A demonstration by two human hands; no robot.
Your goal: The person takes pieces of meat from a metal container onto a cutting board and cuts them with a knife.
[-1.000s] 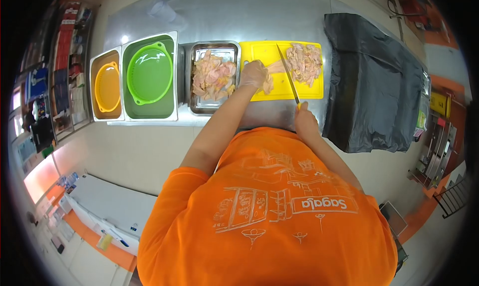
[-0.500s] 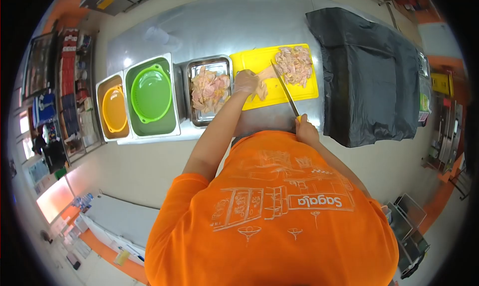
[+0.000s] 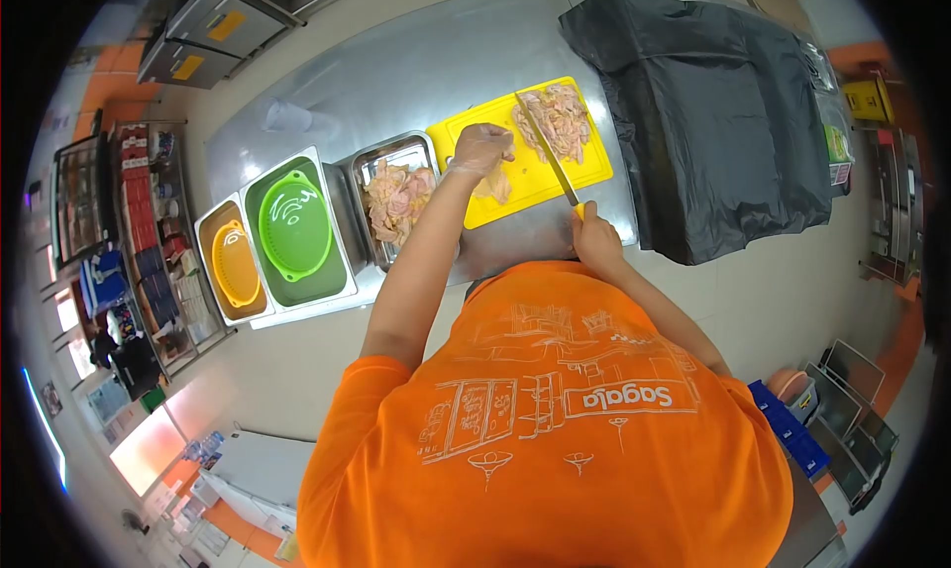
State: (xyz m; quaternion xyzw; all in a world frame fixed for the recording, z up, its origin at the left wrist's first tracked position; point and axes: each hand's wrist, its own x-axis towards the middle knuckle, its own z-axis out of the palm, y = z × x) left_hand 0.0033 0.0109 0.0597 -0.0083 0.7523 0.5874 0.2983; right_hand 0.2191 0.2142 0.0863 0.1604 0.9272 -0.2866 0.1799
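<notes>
My left hand [image 3: 480, 150], in a clear glove, is closed above the yellow cutting board [image 3: 473, 122], with a pale bit of raw chicken at its curled fingertips. Just below it a strip of raw chicken [image 3: 494, 185] lies on the board. My right hand [image 3: 595, 236] is wrapped round the yellow handle of a long knife [image 3: 551, 160]. The blade points up and left, along the near side of a heap of cut chicken [image 3: 557, 122] at the board's right end. Left of the board, a steel tray [image 3: 433, 152] holds more raw chicken [image 3: 397, 201].
Farther left, steel pans hold a green colander [image 3: 295, 226] and an orange colander [image 3: 235, 264]. Black plastic sheeting [image 3: 708, 122] covers something bulky on the right. A clear cup-like item [image 3: 287, 115] sits toward the back of the steel table [image 3: 416, 73].
My left hand has lifted and shifted from the chicken strip that stretched toward the knife. The knife now lies nearer the heap's left edge. The whole view has turned slightly.
</notes>
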